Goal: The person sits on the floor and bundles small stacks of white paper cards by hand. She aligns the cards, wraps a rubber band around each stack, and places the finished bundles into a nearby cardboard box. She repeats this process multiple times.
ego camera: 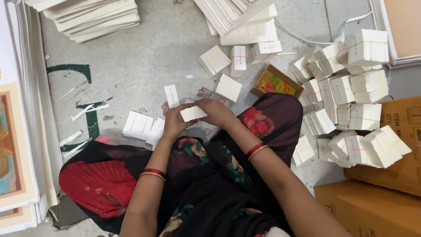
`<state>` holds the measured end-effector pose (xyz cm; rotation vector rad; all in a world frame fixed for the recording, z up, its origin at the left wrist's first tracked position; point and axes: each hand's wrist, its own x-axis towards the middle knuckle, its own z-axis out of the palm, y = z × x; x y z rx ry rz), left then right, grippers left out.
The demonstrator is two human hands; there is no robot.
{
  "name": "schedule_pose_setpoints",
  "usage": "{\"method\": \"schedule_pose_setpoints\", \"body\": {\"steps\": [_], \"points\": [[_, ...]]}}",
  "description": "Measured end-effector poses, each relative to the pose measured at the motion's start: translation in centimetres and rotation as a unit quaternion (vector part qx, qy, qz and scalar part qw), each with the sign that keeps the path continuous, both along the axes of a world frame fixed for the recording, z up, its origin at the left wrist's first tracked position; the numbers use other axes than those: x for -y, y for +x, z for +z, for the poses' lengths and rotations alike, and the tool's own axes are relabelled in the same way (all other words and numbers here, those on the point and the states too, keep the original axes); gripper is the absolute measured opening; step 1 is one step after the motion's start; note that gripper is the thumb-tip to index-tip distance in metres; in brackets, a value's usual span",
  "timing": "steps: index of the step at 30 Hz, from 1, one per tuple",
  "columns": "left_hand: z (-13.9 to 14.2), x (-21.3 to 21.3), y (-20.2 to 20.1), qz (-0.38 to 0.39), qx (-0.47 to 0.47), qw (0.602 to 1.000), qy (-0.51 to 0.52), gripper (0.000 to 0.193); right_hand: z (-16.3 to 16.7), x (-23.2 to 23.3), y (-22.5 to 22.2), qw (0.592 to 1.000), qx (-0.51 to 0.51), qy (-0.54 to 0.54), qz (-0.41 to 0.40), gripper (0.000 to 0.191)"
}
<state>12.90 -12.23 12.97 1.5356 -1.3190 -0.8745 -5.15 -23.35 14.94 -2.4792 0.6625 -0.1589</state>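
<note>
A small white card stack (193,113) was held over the lap, hemmed in by piles on the floor (144,57).

The left hand (174,121) and right hand (218,112) were each closed in a grip on an end of the stack, plain, pale and squared. Bare floor was left only ahead; banded bundles (351,105) were heaped to the right, loose cards (141,125) just left, a box of rubber bands (275,82) near.

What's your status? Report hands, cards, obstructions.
Left hand and right hand both grip small card stack. Rubber band box beside right hand. Nothing in the way.
</note>
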Motion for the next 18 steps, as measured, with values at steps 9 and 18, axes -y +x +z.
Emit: {"method": "schedule_pose_setpoints", "body": {"steps": [9, 18], "points": [[1.5, 0.8, 0.7, -0.006, -0.019, 1.000, -0.001, 0.071, 1.4, 0.4, 0.6, 0.999, 0.009, 0.046, -0.002, 0.076], [1.2, 0.1, 1.6, -0.031, 0.029, 0.999, 0.002, 0.067, -0.4, 1.9, 0.0, 0.993, -0.043, 0.096, 0.051, 0.070]]}}
